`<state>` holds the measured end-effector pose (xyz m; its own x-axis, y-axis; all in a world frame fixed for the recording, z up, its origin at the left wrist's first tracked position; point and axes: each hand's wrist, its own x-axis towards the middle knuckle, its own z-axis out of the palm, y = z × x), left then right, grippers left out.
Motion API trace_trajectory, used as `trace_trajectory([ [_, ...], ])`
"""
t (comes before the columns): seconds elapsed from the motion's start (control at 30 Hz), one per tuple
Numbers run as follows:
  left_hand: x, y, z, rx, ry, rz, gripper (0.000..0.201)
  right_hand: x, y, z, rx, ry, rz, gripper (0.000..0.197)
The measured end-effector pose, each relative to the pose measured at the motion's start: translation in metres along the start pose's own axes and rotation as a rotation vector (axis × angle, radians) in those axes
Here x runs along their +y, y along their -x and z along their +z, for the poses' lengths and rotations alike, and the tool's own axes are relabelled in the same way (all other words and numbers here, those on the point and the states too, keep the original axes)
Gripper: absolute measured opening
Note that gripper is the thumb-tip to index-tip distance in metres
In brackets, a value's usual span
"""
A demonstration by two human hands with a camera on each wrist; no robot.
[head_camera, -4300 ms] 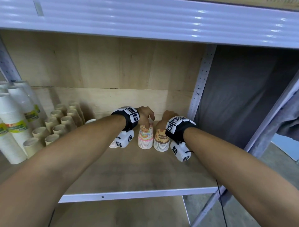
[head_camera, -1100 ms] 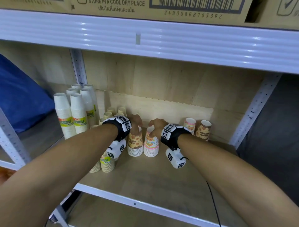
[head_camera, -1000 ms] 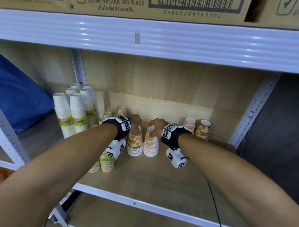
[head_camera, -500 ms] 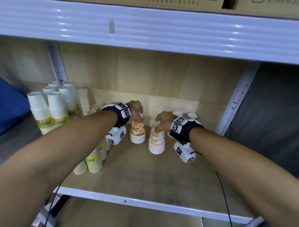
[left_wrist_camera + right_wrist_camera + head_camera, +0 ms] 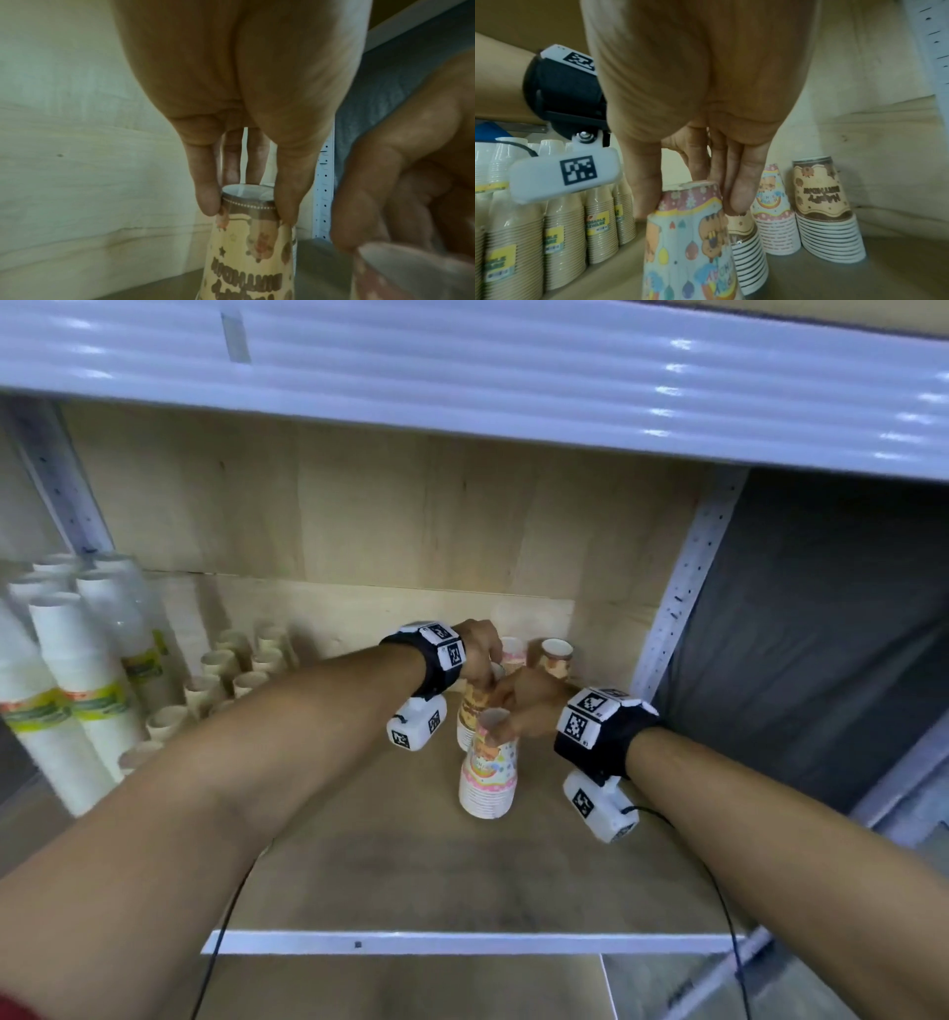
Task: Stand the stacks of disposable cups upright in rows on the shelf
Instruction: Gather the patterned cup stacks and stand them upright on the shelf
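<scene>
The left grip (image 5: 480, 654) pinches the brown-and-cream printed paper cup stack (image 5: 250, 243); at its five o'clock, the right grip (image 5: 524, 706) pinches the pastel balloon-printed paper cup stack (image 5: 488, 773) on the wooden shelf (image 5: 462, 875).

Both hands (image 5: 506, 683) carried 2 cup stacks (image 5: 488, 775) rightward toward the corner.

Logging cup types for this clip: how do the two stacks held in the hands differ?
The left hand pinches the brown-and-cream stack; the right hand pinches the pastel balloon-print stack. The pastel stack stands nearer the shelf front. Both stand upside down, gripped at the top.
</scene>
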<state>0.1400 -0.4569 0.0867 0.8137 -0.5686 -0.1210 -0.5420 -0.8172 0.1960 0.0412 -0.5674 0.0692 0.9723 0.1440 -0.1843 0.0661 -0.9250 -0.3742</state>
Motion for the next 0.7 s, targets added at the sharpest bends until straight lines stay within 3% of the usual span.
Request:
trace_trajectory([
  [0.23, 0.011, -0.009, 0.016, 0.009, -0.004, 0.041, 0.048, 0.014, 0.006, 0.014, 0.035, -0.046, -0.027, 0.060],
  [0.47, -0.003, 0.005, 0.003, 0.007, 0.076, 0.023, 0.061, 0.022, 0.004, -0.006, 0.089, -0.106, 0.023, 0.040],
  [0.57, -0.015, 0.017, -0.009, 0.004, 0.127, -0.001, 0.056, 0.032, 0.001, -0.017, 0.138, -0.145, 0.055, 0.042],
  [0.7, -0.026, 0.038, -0.020, -0.030, 0.190, -0.004, 0.055, 0.042, -0.006, -0.024, 0.198, -0.197, 0.044, 0.029],
])
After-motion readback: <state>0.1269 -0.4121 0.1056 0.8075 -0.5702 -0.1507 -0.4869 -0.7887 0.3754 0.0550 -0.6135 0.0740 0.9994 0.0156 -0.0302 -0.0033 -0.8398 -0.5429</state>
